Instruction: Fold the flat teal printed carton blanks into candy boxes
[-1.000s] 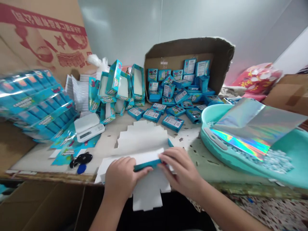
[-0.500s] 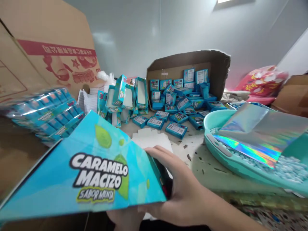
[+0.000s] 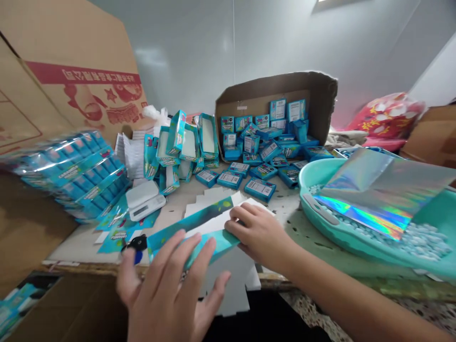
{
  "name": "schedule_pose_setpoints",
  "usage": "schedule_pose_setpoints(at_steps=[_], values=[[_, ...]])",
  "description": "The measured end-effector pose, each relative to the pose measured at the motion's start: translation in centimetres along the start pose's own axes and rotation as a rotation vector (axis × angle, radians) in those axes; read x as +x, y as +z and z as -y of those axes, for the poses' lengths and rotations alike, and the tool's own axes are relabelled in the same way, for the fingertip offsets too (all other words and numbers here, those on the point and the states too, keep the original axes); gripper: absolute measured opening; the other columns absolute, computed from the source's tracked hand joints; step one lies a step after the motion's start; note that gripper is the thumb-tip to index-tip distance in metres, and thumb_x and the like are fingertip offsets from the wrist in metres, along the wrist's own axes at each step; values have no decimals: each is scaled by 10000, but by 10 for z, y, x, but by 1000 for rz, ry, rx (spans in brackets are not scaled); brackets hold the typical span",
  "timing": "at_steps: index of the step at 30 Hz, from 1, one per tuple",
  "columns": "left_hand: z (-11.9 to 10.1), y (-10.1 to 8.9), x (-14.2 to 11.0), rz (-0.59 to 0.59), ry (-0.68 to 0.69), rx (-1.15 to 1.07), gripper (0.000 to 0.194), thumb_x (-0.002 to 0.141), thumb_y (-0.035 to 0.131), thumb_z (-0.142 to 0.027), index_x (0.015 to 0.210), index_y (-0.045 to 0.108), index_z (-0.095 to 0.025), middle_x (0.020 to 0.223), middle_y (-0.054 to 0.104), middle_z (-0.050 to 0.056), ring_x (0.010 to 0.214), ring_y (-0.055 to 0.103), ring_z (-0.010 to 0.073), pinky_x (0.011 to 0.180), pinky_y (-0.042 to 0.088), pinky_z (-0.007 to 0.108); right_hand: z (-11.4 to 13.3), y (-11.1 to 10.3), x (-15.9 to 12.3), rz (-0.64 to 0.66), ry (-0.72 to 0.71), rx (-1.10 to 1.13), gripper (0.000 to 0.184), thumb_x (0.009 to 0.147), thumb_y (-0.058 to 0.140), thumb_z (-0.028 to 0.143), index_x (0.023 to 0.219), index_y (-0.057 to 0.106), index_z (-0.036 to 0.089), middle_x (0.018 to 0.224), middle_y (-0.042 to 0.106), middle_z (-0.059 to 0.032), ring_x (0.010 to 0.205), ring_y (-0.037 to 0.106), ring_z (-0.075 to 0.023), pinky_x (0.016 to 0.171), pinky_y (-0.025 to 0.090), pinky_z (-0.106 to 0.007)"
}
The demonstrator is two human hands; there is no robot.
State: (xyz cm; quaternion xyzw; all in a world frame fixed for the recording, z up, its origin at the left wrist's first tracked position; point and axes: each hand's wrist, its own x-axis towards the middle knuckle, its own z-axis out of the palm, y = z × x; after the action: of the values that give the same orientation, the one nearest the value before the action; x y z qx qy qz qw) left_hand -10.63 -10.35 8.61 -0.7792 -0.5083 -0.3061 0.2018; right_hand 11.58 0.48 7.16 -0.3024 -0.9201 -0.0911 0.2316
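Note:
A blue cardboard display tray (image 3: 195,219) with a white inner bottom lies before me over a pile of flat white cardboard blanks (image 3: 228,280). At its right end my right hand (image 3: 258,232) has its fingers curled around the end wall. My left hand (image 3: 171,285) is nearer to me, fingers spread over the tray's left and near side; whether the fingertips touch the card I cannot tell. Its palm hides part of the near wall. Just left of the tray are a white pocket scale (image 3: 147,204) and a small black and blue object (image 3: 138,244).
Formed blue trays (image 3: 188,145) are piled behind. Small blue candy boxes (image 3: 260,189) spill from a tipped carton (image 3: 324,104). At right, a turquoise basin (image 3: 309,180) holds pale candies under a silvery sheet (image 3: 377,190). Film-wrapped packs (image 3: 78,166) stand at left by a large carton (image 3: 96,38).
The blue tray, held up close to the camera before, is now lower and over the blanks. My left hand has come into fuller view with spread fingers; the scale is uncovered.

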Motion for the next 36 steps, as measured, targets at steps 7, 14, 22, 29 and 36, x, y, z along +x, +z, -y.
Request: schedule_pose_setpoints(at_steps=[7,14,22,29,36], values=[[23,60,-13,343,-22,-12,146,969,566,-338,941,611,-202,923,669,48,885,625,244,758,467,383,12,38,-7,389,86,192,679,642,841,657,1052,648,151,996,626,-90,905,604,-292,750,472,-385],[30,73,-28,541,-22,-7,262,837,751,-323,1030,617,-207,993,670,46,936,628,267,759,478,372,28,39,-8,426,139,174,288,863,750,414,910,661,144,939,666,-85,950,613,-295,813,475,-399],[19,72,-17,641,-107,67,320,954,539,-471,792,581,-198,800,653,51,789,632,261,653,421,347,46,38,-11,503,214,131,159,952,545,227,951,656,114,902,685,-136,826,649,-301,667,473,-393],[18,77,-19,674,-79,149,412,920,577,-550,735,623,-185,753,699,74,775,678,276,617,396,335,52,36,-12,559,258,129,143,939,549,216,938,660,126,891,707,-138,810,677,-291,644,472,-370],[19,77,-27,585,-96,143,452,898,584,-591,679,582,-195,689,664,50,717,663,262,590,384,332,51,27,-12,494,274,163,137,937,591,243,866,661,149,838,718,-106,798,684,-277,721,502,-397]])
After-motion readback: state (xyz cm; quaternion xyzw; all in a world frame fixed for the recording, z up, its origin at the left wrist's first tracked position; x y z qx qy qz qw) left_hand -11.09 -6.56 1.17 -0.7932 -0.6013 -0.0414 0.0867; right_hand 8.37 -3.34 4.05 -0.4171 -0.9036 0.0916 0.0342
